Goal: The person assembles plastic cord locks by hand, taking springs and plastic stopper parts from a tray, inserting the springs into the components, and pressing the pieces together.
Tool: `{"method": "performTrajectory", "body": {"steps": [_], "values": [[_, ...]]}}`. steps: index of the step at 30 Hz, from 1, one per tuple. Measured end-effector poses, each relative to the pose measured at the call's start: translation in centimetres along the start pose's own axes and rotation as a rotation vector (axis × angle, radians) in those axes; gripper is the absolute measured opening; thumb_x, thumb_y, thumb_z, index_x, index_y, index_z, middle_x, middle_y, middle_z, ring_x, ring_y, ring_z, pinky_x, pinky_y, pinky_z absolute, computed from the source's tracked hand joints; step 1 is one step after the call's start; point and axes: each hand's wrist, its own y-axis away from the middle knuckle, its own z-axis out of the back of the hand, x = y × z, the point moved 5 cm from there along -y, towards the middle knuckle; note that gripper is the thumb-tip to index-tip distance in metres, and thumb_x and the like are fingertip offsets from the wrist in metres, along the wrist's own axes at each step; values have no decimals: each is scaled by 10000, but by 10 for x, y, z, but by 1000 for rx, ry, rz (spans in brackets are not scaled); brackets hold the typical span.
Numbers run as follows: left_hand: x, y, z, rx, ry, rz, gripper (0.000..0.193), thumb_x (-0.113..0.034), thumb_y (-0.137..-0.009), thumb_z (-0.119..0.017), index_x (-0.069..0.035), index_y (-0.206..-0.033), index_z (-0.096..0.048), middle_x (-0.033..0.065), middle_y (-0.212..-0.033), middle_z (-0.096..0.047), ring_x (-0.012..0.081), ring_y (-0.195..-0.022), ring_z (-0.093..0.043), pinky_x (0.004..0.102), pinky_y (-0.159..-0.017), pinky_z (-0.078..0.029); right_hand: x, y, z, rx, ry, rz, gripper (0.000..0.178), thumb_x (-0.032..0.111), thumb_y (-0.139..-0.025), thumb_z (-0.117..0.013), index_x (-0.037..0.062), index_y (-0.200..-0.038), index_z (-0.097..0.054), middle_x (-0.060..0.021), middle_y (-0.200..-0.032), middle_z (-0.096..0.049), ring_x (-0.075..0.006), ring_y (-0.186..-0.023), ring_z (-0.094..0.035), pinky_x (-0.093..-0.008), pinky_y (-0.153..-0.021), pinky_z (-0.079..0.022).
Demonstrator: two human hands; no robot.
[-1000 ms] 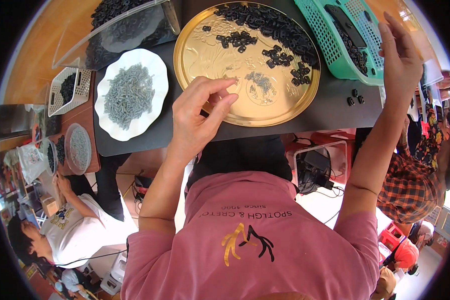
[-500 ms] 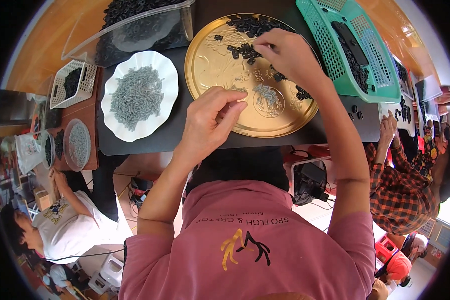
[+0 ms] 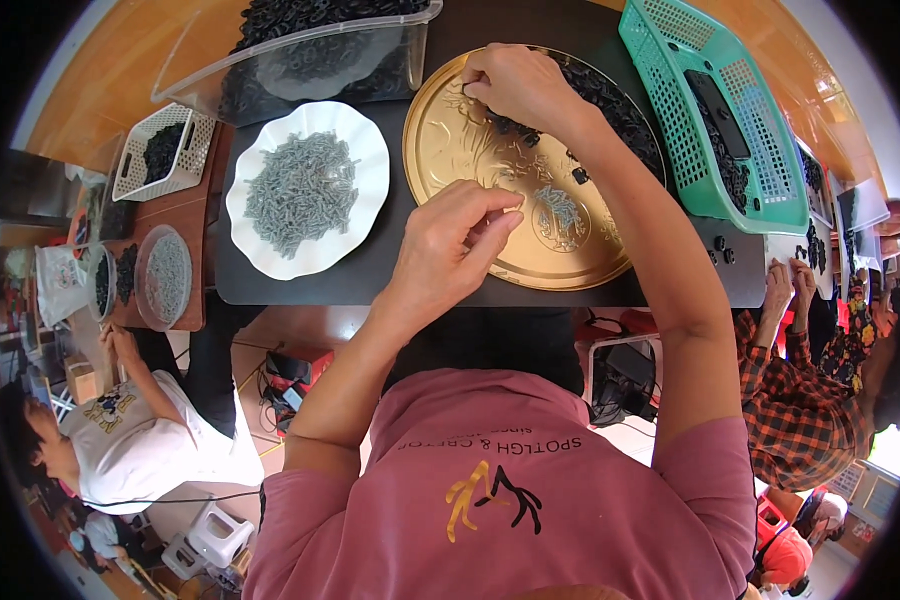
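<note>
A round gold tray (image 3: 432,160) lies on the dark table. Black plastic pieces (image 3: 610,100) are heaped along its far right side, and a small pile of grey screws (image 3: 557,212) rests near its middle. My left hand (image 3: 457,240) hovers over the tray's near left part, thumb and forefinger pinched; whatever is between the tips is too small to name. Farther back, my right hand (image 3: 525,88) reaches to the tray's far left, its fingers bent together beside the black pieces. A dark bit shows at its fingertips, but I cannot make out what it is.
Left of the tray stands a white scalloped dish (image 3: 374,180) of grey screws. Behind it is a clear bin (image 3: 415,62) of black parts. A green basket (image 3: 785,212) stands at the right. Two people sit nearby, one on each side.
My right hand has moved left across the black pieces to the tray's far left side. My left hand keeps its pinch near the tray's near edge. The whole view has shifted slightly.
</note>
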Motion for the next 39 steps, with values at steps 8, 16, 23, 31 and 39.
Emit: {"method": "performTrajectory", "body": {"steps": [8,16,23,31,39], "values": [[3,1,6,-91,2,12,140,-43,-872,-612,13,-997,-639,56,-777,-615,84,-647,-566,204,-587,-440,6,51,22,5,-578,-108,207,187,-854,-637,-3,-929,-664,-24,-741,-616,-82,-660,-554,-228,-587,-462],[12,5,5,-273,226,65,178,-34,-875,-611,14,-1045,-605,54,-821,-616,82,-671,-571,205,-606,-454,29,118,31,206,-1161,-326,258,237,-870,-651,-8,-952,-644,26,-705,-569,-34,-587,-473,-188,-522,-400],[0,7,-5,-159,551,225,224,-20,-881,-610,21,-1098,-579,48,-881,-604,66,-725,-554,185,-659,-458,40,146,33,167,-1292,-386,251,231,-877,-644,-5,-962,-650,21,-643,-537,-41,-559,-479,-187,-515,-408],[-1,14,-2,-111,563,388,192,-3,-862,-629,11,-1050,-595,33,-921,-620,54,-769,-549,180,-664,-450,37,168,38,54,-1223,-370,222,195,-884,-633,-2,-985,-654,15,-680,-570,-33,-608,-492,-185,-559,-414],[-1,34,22,-67,608,324,126,2,-873,-596,16,-993,-560,129,-978,-646,98,-741,-599,197,-631,-466,-6,176,50,-193,-867,-321,206,159,-893,-615,-28,-976,-640,6,-844,-632,-42,-736,-523,-197,-671,-439]]}}
